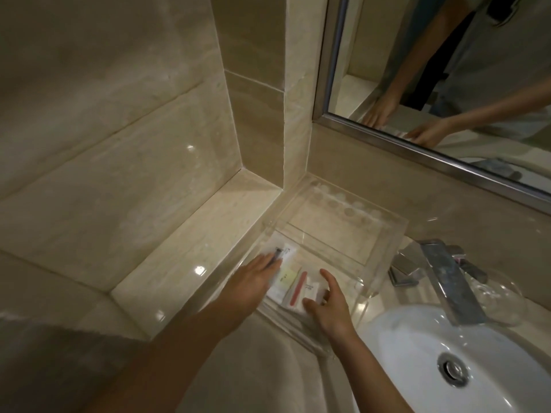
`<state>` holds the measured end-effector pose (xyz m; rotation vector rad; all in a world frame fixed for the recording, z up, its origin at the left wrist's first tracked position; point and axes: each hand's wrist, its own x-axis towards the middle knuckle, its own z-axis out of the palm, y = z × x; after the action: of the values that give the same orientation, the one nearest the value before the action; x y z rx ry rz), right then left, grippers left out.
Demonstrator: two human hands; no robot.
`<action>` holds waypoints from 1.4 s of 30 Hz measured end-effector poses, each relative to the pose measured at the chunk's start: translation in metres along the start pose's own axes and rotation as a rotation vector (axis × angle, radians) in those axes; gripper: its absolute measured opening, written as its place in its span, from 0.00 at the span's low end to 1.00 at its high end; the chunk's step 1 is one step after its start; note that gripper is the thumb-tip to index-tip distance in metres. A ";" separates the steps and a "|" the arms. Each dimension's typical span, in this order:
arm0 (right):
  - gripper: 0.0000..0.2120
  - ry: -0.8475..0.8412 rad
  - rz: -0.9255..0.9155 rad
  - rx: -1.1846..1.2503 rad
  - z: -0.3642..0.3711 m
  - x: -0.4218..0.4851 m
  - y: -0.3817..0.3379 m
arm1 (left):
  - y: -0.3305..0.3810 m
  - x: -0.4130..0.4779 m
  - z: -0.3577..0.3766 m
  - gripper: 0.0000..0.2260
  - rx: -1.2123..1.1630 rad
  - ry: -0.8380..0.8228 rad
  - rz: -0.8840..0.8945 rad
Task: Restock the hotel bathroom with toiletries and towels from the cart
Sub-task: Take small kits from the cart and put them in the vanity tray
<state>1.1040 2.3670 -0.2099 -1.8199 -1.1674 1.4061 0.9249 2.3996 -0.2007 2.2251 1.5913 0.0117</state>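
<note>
While both hands reach into the clear tray (384, 234), I see it sitting on the beige marble desk (262, 371) in the far corner, tight against the wall under the mirror (447, 70) and just left of the white sink (417, 353). My toiletry packets lie side by side in the tray's near left part, while its far part shows only bare base. The left hand (253, 278) lies flat with its fingers straight, pressing on a white sachet with dark print (283, 252) at the left end of the row. Right of it I make out a pale yellow packet (286, 277), then a slim pink strip (299, 289), then a small white packet (311, 289). The right hand (328, 308) hovers low over that last one, index finger stretched out and thumb down on the wrapping; whether the other fingers pinch it I cannot tell. The two hands are near each other but apart. A chrome faucet (447, 278) stands behind the sink, with a clear glass (501, 302) just right of it.
</note>
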 end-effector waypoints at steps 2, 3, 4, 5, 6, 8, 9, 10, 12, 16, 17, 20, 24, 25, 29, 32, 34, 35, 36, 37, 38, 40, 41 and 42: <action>0.34 0.000 0.004 -0.016 0.003 0.006 -0.004 | -0.004 0.004 0.000 0.25 0.031 -0.019 0.015; 0.34 0.004 0.005 -0.025 0.005 0.010 -0.006 | -0.006 0.005 0.001 0.26 0.036 -0.025 0.016; 0.35 0.011 0.010 -0.040 0.008 0.013 -0.008 | -0.008 0.006 0.002 0.27 0.030 -0.031 0.010; 0.35 0.020 0.008 -0.054 0.011 0.017 -0.010 | -0.010 0.006 0.003 0.28 0.009 -0.039 -0.002; 0.35 0.028 0.008 -0.069 0.013 0.021 -0.012 | -0.010 0.007 0.004 0.29 -0.019 -0.045 -0.017; 0.34 0.047 -0.004 -0.083 0.018 0.027 -0.014 | -0.011 0.006 0.007 0.30 -0.055 -0.035 -0.040; 0.34 0.056 -0.011 -0.089 0.020 0.030 -0.015 | -0.010 0.005 0.008 0.31 -0.056 -0.030 -0.047; 0.34 0.064 -0.009 -0.105 0.022 0.032 -0.016 | -0.009 0.004 0.010 0.31 -0.045 -0.024 -0.050; 0.33 0.089 -0.006 -0.172 0.027 0.036 -0.016 | -0.008 0.001 0.014 0.30 -0.022 -0.012 -0.057; 0.31 0.161 -0.036 -0.514 0.032 0.040 -0.018 | -0.005 -0.006 0.012 0.29 -0.018 -0.022 -0.085; 0.31 0.174 -0.038 -0.611 0.031 0.041 -0.019 | -0.004 -0.007 0.011 0.29 -0.024 -0.023 -0.096; 0.30 0.150 -0.027 -0.811 0.024 0.037 -0.023 | 0.005 -0.011 0.004 0.27 -0.070 -0.028 -0.130; 0.30 0.112 -0.019 -0.889 0.020 0.031 -0.025 | 0.017 -0.023 -0.008 0.23 -0.180 -0.024 -0.142; 0.30 0.112 -0.024 -0.880 0.019 0.028 -0.026 | 0.018 -0.027 -0.010 0.22 -0.198 -0.024 -0.138; 0.29 0.113 -0.033 -0.790 0.010 0.010 -0.029 | 0.014 -0.037 -0.013 0.23 -0.223 -0.051 -0.125; 0.24 0.098 -0.067 -0.510 0.007 -0.011 -0.034 | 0.016 -0.056 -0.021 0.24 -0.323 -0.049 -0.146; 0.19 0.063 -0.116 -0.391 0.007 -0.028 -0.040 | 0.018 -0.072 -0.032 0.19 -0.360 -0.064 -0.149; 0.16 0.047 -0.142 -0.361 0.006 -0.038 -0.044 | 0.019 -0.081 -0.038 0.17 -0.358 -0.075 -0.144; 0.14 0.032 -0.164 -0.339 0.006 -0.049 -0.048 | 0.020 -0.091 -0.045 0.16 -0.345 -0.086 -0.132; 0.12 0.013 -0.182 -0.320 0.006 -0.060 -0.052 | 0.021 -0.102 -0.052 0.15 -0.333 -0.088 -0.111; 0.10 -0.014 -0.197 -0.300 0.006 -0.072 -0.055 | 0.022 -0.116 -0.059 0.15 -0.328 -0.090 -0.098; 0.09 -0.073 -0.223 -0.278 0.010 -0.098 -0.060 | 0.022 -0.144 -0.071 0.15 -0.336 -0.101 -0.084; 0.09 -0.100 -0.231 -0.276 0.012 -0.112 -0.062 | 0.021 -0.159 -0.075 0.15 -0.344 -0.113 -0.081; 0.09 -0.124 -0.240 -0.275 0.016 -0.127 -0.064 | 0.019 -0.174 -0.079 0.15 -0.351 -0.129 -0.082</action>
<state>1.0604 2.2839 -0.1024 -1.7163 -1.6535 1.2850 0.8625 2.2607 -0.0834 1.8540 1.4811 0.1132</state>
